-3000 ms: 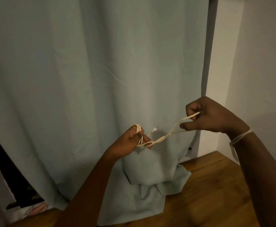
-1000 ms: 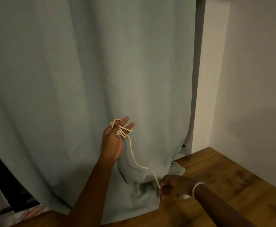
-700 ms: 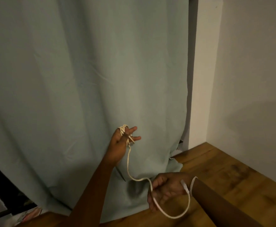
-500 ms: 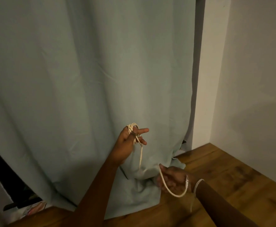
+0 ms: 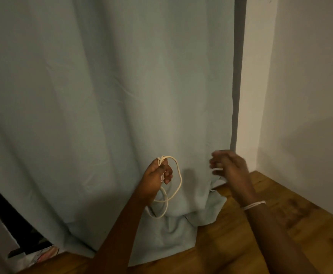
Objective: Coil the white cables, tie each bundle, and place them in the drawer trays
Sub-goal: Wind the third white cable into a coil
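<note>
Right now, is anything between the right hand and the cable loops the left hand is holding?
Nothing visible. The left hand grips the coiled white cable in front of the curtain; the right hand, blurred, is beside it across open air. No drawer or tray is in view.

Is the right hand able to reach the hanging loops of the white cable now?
Probably yes: the right hand is beside the white cable held in the left hand, nothing between them.

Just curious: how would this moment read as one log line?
stage: coiling | left hand: grips white cable loops | right hand: blurred, beside coil | bundle: untied | backdrop: curtain
</note>
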Demonstrator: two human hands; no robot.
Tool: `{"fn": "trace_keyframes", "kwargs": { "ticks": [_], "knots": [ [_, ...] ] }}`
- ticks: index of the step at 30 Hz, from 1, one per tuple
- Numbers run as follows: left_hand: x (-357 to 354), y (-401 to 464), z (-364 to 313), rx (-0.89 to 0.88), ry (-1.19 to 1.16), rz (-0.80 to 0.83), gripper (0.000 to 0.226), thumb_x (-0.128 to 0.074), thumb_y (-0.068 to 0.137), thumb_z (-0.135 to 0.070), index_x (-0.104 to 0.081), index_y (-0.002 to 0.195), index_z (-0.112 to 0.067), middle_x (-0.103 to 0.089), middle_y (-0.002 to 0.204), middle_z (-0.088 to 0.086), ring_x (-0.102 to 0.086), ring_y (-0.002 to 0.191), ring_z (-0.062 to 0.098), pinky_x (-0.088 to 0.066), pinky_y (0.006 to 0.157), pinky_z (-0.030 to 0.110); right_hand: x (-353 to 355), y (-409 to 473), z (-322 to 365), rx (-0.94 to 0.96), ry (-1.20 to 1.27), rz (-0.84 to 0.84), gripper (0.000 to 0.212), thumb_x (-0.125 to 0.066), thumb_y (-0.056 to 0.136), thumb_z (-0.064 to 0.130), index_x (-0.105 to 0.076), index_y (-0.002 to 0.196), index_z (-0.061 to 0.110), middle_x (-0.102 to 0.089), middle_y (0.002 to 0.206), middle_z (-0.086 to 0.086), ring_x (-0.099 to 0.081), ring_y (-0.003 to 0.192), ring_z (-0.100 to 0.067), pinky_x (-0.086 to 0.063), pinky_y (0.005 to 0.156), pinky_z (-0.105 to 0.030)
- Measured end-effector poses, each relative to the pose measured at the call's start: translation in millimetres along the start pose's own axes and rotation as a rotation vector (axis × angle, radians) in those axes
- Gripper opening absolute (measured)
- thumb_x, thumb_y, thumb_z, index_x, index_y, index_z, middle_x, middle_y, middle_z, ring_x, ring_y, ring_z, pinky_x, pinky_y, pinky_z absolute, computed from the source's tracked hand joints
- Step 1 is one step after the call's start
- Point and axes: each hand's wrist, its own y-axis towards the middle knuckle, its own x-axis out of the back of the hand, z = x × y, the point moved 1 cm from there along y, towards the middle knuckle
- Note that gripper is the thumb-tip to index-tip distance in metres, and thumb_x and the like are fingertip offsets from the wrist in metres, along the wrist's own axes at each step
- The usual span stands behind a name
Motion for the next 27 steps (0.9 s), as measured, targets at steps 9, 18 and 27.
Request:
{"fn": "trace_keyframes", "kwargs": {
  "ticks": [9, 18, 27],
  "knots": [
    [-11, -1, -28, 0.167, -0.491, 0.047, 0.031, -0.035, 0.103, -0.025, -0.05, 0.079, -0.013, -0.037, 0.051, -0.003, -0.034, 0.04, 0.009, -0.052, 0.066, 0.028, -72, -28, -69, -0.309, 0.011, 0.237, 0.017, -0.056, 0.099, 0.009, -0.07, 0.101, 0.0, -0.075, 0.084, -0.018, -0.072, 0.07, -0.015, -0.053, 0.064, -0.021],
    [-6, -8, -64, -0.002, -0.702, 0.119, 0.042, -0.038, 0.101, -0.028, -0.064, 0.073, -0.01, -0.066, 0.068, 0.009, -0.064, 0.059, 0.02, -0.055, 0.089, 0.039, -71, -33, -78, -0.551, -0.194, 0.465, 0.033, -0.071, 0.088, 0.029, -0.06, 0.065, 0.009, -0.034, 0.044, -0.005, -0.032, 0.035, -0.014, -0.034, 0.041, -0.02],
    [12, 6, -9, -0.331, 0.658, 0.044, 0.03, -0.04, 0.103, -0.026, -0.054, 0.111, 0.0, -0.067, 0.115, -0.002, -0.059, 0.108, 0.016, -0.04, 0.102, 0.024, -73, -38, -37, -0.316, -0.777, 0.895, 0.019, -0.076, 0.077, 0.02, -0.073, 0.091, 0.007, -0.062, 0.073, -0.01, -0.058, 0.061, -0.02, -0.051, 0.059, -0.034]
  ]
}}
